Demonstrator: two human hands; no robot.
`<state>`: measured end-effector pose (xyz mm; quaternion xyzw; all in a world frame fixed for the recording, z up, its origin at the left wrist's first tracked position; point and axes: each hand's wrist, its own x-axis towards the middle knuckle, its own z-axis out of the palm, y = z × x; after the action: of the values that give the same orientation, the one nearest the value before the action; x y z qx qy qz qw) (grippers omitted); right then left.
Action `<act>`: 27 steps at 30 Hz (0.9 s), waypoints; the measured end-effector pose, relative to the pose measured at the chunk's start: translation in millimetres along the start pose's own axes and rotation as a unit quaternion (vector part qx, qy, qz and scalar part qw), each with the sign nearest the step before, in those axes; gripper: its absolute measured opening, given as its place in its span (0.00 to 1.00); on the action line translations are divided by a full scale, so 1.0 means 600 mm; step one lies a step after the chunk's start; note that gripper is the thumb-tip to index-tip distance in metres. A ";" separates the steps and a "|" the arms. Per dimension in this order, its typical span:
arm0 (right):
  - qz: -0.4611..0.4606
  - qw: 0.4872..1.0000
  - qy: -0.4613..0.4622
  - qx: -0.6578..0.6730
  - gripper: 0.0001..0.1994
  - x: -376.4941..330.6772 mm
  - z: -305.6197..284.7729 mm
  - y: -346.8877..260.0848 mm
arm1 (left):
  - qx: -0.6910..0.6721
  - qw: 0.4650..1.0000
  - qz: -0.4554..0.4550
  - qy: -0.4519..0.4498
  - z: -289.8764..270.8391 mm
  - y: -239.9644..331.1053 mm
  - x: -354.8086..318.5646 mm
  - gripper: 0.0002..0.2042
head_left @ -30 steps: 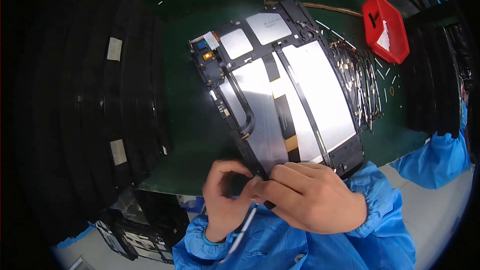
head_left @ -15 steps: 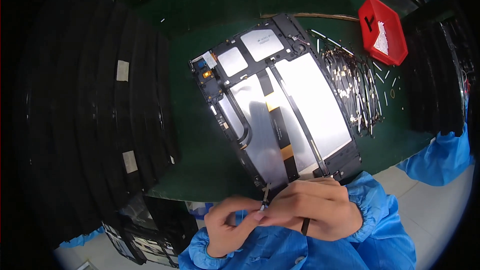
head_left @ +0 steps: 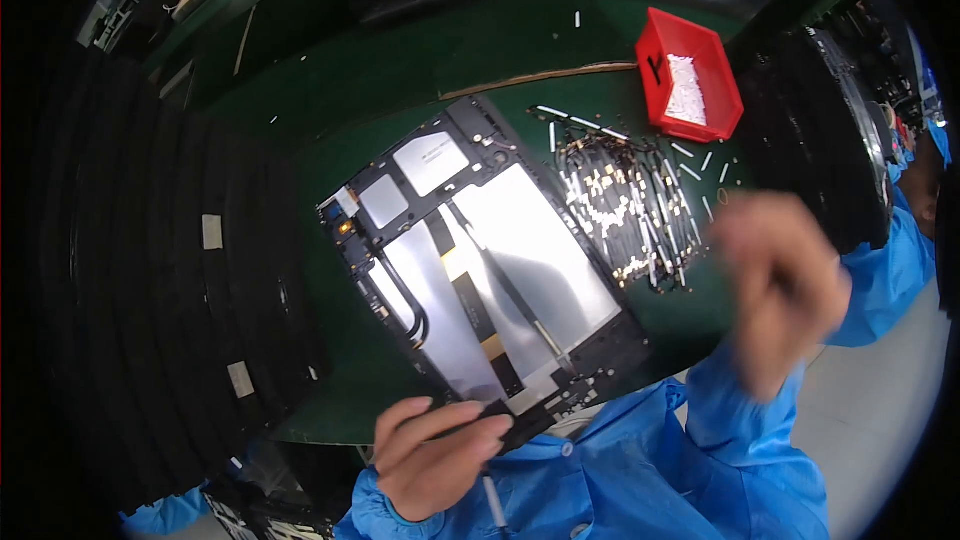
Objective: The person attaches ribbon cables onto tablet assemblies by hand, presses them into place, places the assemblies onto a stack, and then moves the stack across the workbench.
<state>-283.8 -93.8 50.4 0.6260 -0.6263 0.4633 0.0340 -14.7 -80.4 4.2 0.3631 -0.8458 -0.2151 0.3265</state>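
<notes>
An opened black electronic device (head_left: 545, 250), flat and tablet-like with silver panels and a dark ribbon down its middle, lies tilted on the green table. At its near left corner is my left hand (head_left: 430, 460), fingers spread and the tips against the edge. A slim white strip (head_left: 495, 502) hangs below those fingers; whether the hand touches it I cannot tell. My right hand (head_left: 780, 285) is raised to the right of the device, smeared by motion, so its fingers and anything in them are unclear. Nearest to it lies a pile of thin dark cables with white strips (head_left: 635, 210).
A red bin (head_left: 655, 90) with small white pieces stands beyond the cable pile, loose white strips (head_left: 690, 172) beside it. Tall stacks of black panels flank the table, one at left (head_left: 150, 290), one at right (head_left: 800, 140). Another person's blue sleeve (head_left: 890, 280) shows at right.
My hands have parted from a pinch together at the device's near edge. The right has swung up and right; the left has spread its fingers at the corner. The view has shifted.
</notes>
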 end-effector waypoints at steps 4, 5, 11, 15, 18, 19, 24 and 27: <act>0.143 0.988 -0.004 -0.066 0.11 0.081 -0.019 0.195 | -0.149 0.980 -0.056 0.119 0.019 -0.007 -0.010 0.09; 0.142 0.988 -0.006 -0.066 0.11 0.078 -0.017 0.194 | -0.149 0.980 -0.057 0.120 0.021 -0.010 -0.010 0.09; 0.186 0.945 -0.241 0.120 0.14 0.018 0.011 0.022 | -0.160 0.971 -0.112 0.136 0.018 -0.030 0.021 0.07; 0.038 0.904 -0.358 0.230 0.11 -0.037 0.029 -0.065 | -0.203 0.962 -0.130 0.129 0.029 -0.061 0.035 0.07; -0.039 0.912 -0.325 0.248 0.13 -0.071 0.070 -0.075 | -0.208 0.960 -0.142 0.123 0.025 -0.068 0.042 0.06; -0.040 0.911 -0.327 0.249 0.13 -0.075 0.081 -0.074 | -0.220 0.954 -0.145 0.140 0.026 -0.067 0.042 0.05; -0.125 0.926 -0.312 0.174 0.13 -0.090 0.106 -0.072 | -0.230 0.953 -0.146 0.133 0.023 -0.077 0.038 0.05; -0.135 0.924 -0.323 0.152 0.13 -0.091 0.108 -0.074 | -0.236 0.953 -0.138 0.130 0.021 -0.082 0.040 0.05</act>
<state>-201.3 -83.7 3.2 0.8182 -0.4349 0.3165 -0.2029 -13.3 -128.5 -24.5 0.4133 -0.6630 -0.4022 0.4773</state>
